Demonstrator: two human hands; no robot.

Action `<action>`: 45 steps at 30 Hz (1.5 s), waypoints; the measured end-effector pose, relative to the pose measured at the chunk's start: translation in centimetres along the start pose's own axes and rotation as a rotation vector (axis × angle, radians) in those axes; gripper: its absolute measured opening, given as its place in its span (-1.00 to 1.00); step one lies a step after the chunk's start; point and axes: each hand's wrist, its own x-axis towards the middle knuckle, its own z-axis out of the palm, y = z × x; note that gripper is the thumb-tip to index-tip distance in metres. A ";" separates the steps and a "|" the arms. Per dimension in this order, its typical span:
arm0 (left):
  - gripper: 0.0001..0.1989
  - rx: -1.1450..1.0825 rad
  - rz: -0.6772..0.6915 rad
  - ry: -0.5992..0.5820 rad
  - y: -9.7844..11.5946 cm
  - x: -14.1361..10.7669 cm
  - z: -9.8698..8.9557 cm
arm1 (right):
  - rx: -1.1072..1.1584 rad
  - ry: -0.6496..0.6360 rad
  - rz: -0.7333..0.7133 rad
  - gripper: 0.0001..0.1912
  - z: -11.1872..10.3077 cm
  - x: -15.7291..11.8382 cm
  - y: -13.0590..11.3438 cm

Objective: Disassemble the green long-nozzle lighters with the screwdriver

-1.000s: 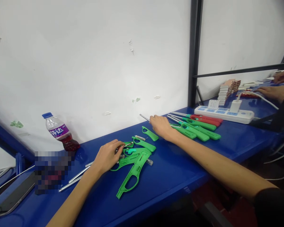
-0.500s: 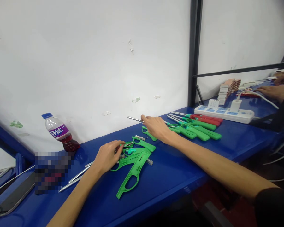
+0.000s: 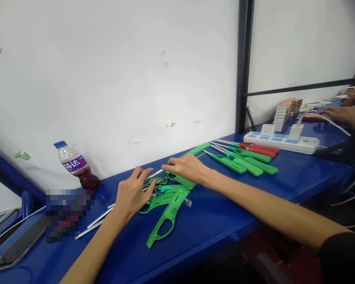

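Observation:
My right hand (image 3: 187,167) pinches a thin silver metal tube (image 3: 155,174), which slants down toward my left hand (image 3: 132,192). My left hand has its thumb and fingers apart around the tube's lower end; I cannot tell whether they touch it. Below both hands lie several green plastic lighter-handle shells (image 3: 174,202), some with small parts in them. One green half shell (image 3: 154,236) points toward the front edge. A clear tank-like piece (image 3: 187,202) pokes out beside the shells. Loose silver tubes (image 3: 99,219) lie left of my left wrist, partly hidden.
Green long-nosed lighters (image 3: 248,163) and red ones (image 3: 258,148) lie in a row at right, before a white power strip (image 3: 281,142). A bottle of dark red drink (image 3: 77,165) stands by the wall. Another person's hand (image 3: 343,114) is at far right.
My right hand has moved left and down with the metal tube. My left hand has lifted off the small parts and spread its fingers.

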 end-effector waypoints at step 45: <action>-0.60 0.301 -0.023 -0.217 -0.2 0.7 -0.3 | 0.078 0.165 0.219 -0.60 0.5 0.1 0.4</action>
